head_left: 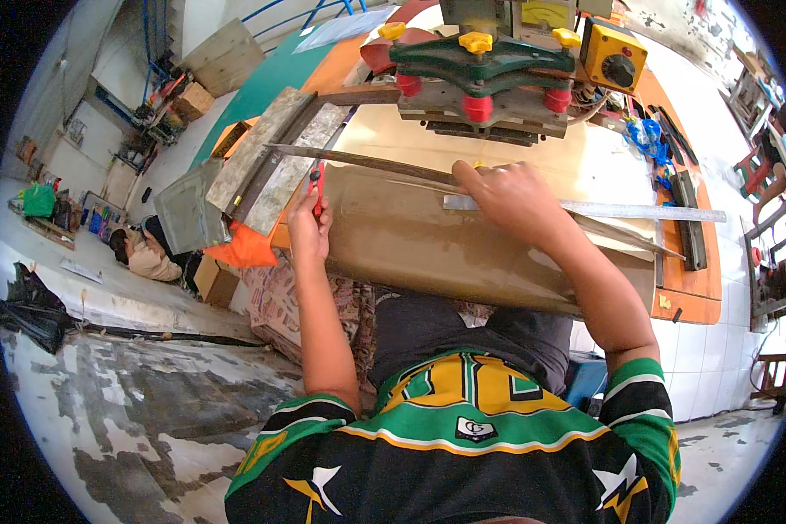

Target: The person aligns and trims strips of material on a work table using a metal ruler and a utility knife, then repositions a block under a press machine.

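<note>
My left hand (pixel 307 231) is closed around a red box cutter (pixel 316 185), which points up beside the left end of a long dark strip (pixel 358 160). My right hand (pixel 515 199) has its fingers curled over that strip farther right; its fingertips are partly hidden. Under and beside the right hand lies a steel ruler (pixel 646 210), reaching out to the right. Below both hands a brown, shiny sheet (pixel 428 227) covers the near side of the table and bends down over its edge toward my lap.
A green clamp press (pixel 480 63) with yellow knobs and red feet stands at the far side, beside a yellow control box (pixel 614 57). Metal plates (pixel 279 166) lie at the left. Blue plastic (pixel 646 140) and a dark bar (pixel 690 218) are at the right. Another person (pixel 153 253) is low at far left.
</note>
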`<state>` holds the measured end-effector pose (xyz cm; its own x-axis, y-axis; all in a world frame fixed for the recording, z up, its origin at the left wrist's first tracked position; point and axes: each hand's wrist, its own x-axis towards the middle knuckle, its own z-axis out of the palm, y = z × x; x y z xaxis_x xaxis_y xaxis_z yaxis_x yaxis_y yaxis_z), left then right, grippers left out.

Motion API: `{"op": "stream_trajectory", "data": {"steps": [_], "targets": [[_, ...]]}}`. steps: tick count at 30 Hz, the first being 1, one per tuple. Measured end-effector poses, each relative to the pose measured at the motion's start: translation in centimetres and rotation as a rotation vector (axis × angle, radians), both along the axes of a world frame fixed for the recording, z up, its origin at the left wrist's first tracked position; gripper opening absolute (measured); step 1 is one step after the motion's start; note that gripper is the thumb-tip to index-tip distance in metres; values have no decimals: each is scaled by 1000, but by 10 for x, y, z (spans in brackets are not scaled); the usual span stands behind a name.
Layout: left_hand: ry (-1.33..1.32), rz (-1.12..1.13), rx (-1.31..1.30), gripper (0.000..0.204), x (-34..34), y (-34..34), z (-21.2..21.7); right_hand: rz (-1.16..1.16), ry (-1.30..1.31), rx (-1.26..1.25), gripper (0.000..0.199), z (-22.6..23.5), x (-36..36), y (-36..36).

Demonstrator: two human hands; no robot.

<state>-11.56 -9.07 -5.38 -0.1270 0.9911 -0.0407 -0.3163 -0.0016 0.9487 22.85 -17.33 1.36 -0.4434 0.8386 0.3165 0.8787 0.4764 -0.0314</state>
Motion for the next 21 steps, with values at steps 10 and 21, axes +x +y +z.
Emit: {"op": "stream_trajectory", "data": {"steps": [10,21], "targets": [[-45,-93,40,11,7,-10,16,32,-10,38,35,-1,-2,-4],[-206,160,69,5,-16,4,-18,11,89,119,82,-1,-18,-9]]}}
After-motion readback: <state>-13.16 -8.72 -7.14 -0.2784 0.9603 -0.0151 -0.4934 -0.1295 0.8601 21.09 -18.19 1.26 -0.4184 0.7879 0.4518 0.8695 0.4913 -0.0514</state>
